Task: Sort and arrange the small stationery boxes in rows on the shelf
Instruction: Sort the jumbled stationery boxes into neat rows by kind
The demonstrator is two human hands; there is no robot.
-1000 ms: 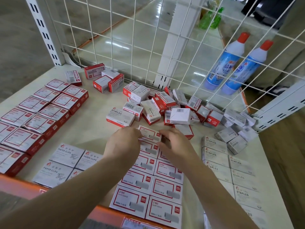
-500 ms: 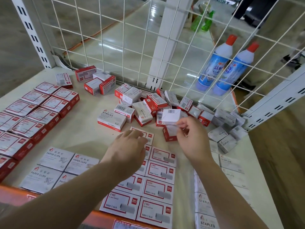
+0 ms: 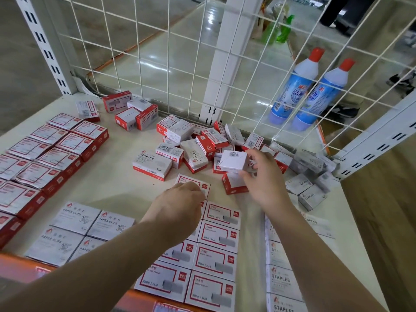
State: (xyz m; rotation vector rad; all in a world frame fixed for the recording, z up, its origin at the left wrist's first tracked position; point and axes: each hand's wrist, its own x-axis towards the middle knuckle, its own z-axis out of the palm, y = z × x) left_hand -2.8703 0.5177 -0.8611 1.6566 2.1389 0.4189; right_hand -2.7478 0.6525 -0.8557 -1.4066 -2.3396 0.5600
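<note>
On the cream shelf [image 3: 108,176] a loose pile of small red-and-white staple boxes [image 3: 202,143] lies near the wire back. My right hand [image 3: 261,174] pinches one white box [image 3: 233,161] with a barcode and holds it just above the pile. My left hand [image 3: 180,206] rests with curled fingers on the far end of two rows of red-framed staple boxes [image 3: 216,255], touching the last box [image 3: 193,181]. Rows of red paper-clip boxes [image 3: 45,158] lie at the left, grey paper-clip boxes [image 3: 76,230] in front of them, and grey staples boxes [image 3: 283,280] at the right.
A white wire grid [image 3: 171,64] closes the back and right side of the shelf. Two blue bottles with red caps [image 3: 315,91] stand behind it. Several red boxes [image 3: 135,113] lie loose at the back left. The orange front edge [image 3: 20,264] runs along the bottom.
My right hand left the rows, reached into the pile and lifted a white box. My left hand stayed at the end of the red-framed rows.
</note>
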